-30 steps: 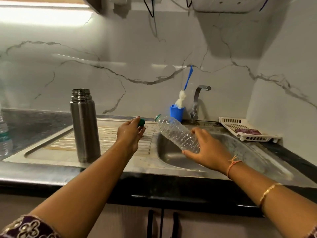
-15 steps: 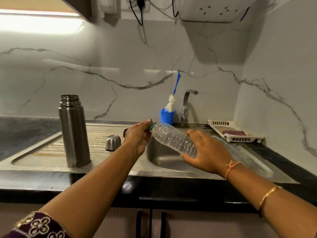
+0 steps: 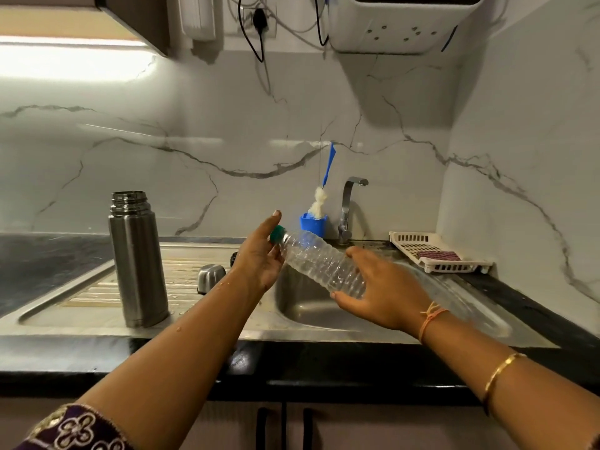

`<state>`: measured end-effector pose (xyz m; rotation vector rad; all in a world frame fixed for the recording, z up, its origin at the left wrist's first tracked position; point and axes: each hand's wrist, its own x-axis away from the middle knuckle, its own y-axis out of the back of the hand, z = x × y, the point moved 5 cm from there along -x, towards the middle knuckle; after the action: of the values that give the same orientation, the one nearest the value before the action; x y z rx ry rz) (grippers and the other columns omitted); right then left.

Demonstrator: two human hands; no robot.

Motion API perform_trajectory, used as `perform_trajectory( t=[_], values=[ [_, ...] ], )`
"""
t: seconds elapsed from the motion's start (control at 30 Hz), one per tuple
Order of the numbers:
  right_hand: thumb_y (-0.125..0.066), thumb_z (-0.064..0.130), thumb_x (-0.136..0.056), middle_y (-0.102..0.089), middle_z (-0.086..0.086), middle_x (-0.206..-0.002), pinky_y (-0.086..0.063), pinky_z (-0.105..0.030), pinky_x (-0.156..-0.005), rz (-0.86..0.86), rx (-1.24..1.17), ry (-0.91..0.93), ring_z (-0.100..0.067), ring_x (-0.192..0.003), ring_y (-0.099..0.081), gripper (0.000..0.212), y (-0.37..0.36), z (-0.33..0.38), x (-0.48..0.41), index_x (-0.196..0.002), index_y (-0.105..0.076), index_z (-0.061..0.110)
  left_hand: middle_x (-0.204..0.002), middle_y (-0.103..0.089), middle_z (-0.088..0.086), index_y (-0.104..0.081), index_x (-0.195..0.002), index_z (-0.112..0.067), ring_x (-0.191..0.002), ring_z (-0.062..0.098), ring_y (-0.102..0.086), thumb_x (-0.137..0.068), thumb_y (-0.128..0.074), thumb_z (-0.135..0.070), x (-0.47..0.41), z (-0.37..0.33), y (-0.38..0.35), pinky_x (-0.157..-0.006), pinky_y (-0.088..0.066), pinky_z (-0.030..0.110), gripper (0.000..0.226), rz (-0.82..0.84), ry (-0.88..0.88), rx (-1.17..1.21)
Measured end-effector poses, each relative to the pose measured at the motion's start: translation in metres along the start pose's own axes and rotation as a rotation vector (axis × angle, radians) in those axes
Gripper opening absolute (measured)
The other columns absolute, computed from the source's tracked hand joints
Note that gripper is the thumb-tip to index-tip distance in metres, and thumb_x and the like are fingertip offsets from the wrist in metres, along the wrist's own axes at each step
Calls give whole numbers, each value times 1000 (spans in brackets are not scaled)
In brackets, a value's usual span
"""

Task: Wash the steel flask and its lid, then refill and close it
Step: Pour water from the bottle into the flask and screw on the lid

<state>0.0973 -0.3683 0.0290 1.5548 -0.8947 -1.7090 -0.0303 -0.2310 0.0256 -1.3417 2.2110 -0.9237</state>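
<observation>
The steel flask stands upright and uncapped on the sink's drainboard at the left. Its steel lid lies on the drainboard to the flask's right, just left of my left wrist. A clear plastic bottle is held tilted over the sink basin, neck up and to the left. My right hand grips its lower body. My left hand is at the neck, fingers on the green cap.
A tap rises behind the basin, beside a blue cup with a bottle brush. A white slotted tray with a cloth sits at the right. A black counter runs left, right and along the front edge.
My left hand has brought the green cap from the drainboard side onto the bottle's neck. The view has shifted right and up, so the flask's lid has come into sight.
</observation>
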Motion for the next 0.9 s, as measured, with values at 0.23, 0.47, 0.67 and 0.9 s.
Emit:
perform_trajectory(
  t=[0.23,0.47,0.67,0.9],
  values=[
    [-68,53,-77,-61,9,-108,-53,-34,-83,128,-421,-111,-10,-93,-61,55,-7,-13,-6,-122,-47,30,-87,-64,9,-50,-130,1,-54,10,-65,-83,-69,-13,-6,-10,5,-43,-48,18,53,16,-124,-9],
    [-53,57,-80,-63,-5,-111,-54,-36,-75,-135,200,233,-24,-96,-62,70,-7,8,-8,-135,-44,14,-92,-61,9,-51,-100,-10,-77,24,-63,-85,-64,-44,0,4,-5,-63,-53,39,39,80,175,-72],
    [-63,59,-77,-64,4,-117,-53,-34,-84,82,-140,67,-12,-95,-61,73,-14,-5,-15,-140,-40,28,-93,-72,1,-64,-97,-13,-79,19,-65,-95,-54,-25,-4,-2,-2,-64,-50,37,16,93,118,-142],
    [-80,22,-71,-71,-3,-101,-54,-27,-79,407,-1052,-174,-17,-88,-68,43,-25,-3,-18,-110,-63,24,-112,-69,-2,-63,-113,-16,-103,17,-64,-97,-46,-17,-2,-20,-11,-85,-53,37,23,339,18,-205]
  ],
)
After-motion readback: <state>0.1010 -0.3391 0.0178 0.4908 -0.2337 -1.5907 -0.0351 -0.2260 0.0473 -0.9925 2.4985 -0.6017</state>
